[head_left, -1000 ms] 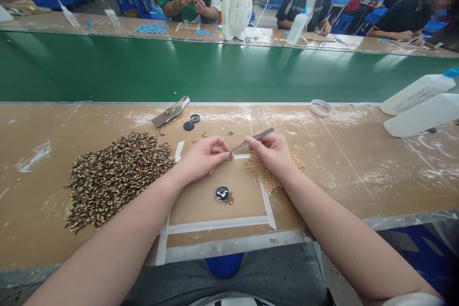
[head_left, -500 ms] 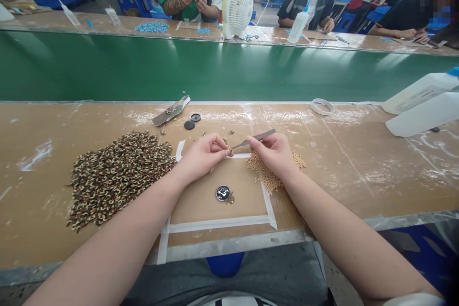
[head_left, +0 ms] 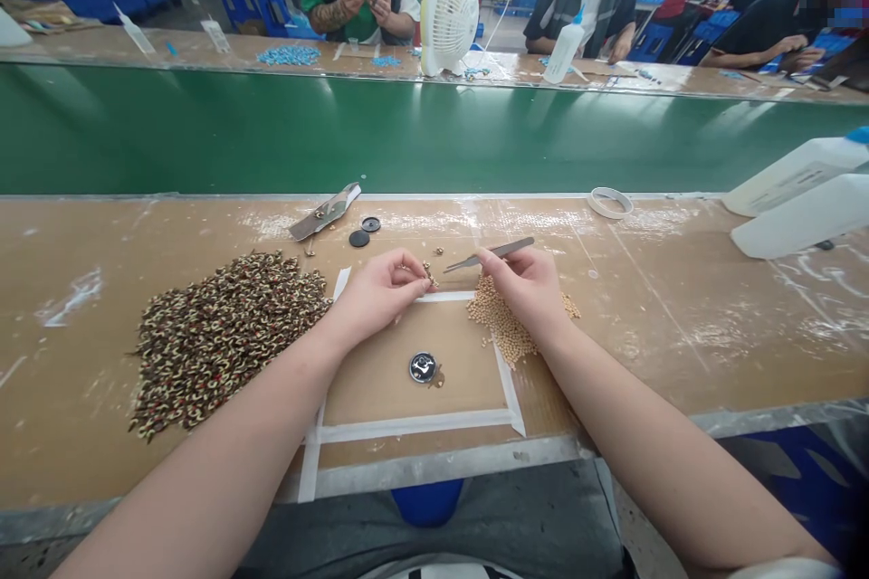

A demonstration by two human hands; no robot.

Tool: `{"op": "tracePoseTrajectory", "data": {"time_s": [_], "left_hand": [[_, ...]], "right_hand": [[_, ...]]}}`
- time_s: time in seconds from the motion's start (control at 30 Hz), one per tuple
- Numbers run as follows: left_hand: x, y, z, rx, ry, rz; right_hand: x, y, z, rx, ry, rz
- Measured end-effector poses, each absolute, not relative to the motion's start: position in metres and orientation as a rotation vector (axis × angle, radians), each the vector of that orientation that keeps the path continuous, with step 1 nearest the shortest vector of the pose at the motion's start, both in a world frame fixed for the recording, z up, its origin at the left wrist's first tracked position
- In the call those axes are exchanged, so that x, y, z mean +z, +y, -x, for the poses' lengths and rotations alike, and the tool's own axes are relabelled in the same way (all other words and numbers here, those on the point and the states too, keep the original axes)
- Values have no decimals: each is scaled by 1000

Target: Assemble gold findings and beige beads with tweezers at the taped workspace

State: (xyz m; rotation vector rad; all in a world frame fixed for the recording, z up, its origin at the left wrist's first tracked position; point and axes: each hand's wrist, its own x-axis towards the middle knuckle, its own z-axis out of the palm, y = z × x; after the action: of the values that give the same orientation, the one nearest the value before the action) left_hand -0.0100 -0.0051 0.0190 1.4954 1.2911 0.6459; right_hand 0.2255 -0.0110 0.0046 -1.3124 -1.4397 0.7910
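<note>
My left hand (head_left: 380, 288) pinches a small gold-coloured piece (head_left: 429, 274) at its fingertips, above the taped white rectangle (head_left: 414, 425) on the brown bench. My right hand (head_left: 526, 285) grips metal tweezers (head_left: 487, 254), whose tips point left and sit a little apart from the small piece. Under my right hand lies a heap of small beige beads (head_left: 502, 326). A big pile of brown, cream and red patterned pieces (head_left: 217, 330) lies left of my left hand. A round dark badge (head_left: 422, 367) rests inside the taped rectangle.
Two black discs (head_left: 363, 231) and a flat metal tool (head_left: 324, 213) lie behind my hands. A tape ring (head_left: 609, 202) and two white squeeze bottles (head_left: 794, 199) sit to the right. A green conveyor belt (head_left: 407, 136) runs beyond the bench; other people work past a white fan (head_left: 448, 11).
The tweezers have drawn away from the small piece, moving right and up. My left hand has turned slightly and still pinches the piece.
</note>
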Motion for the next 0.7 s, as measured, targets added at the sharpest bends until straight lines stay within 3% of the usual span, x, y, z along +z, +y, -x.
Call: {"op": "tracePoseTrajectory", "data": {"time_s": [0.23, 0.7], "left_hand": [[29, 14, 46, 854, 1626, -1619], [21, 22, 62, 639, 1980, -2016]], "right_hand": [[5, -12, -227, 789, -1482, 1295], [3, -9, -231, 693, -1783, 1244]]}}
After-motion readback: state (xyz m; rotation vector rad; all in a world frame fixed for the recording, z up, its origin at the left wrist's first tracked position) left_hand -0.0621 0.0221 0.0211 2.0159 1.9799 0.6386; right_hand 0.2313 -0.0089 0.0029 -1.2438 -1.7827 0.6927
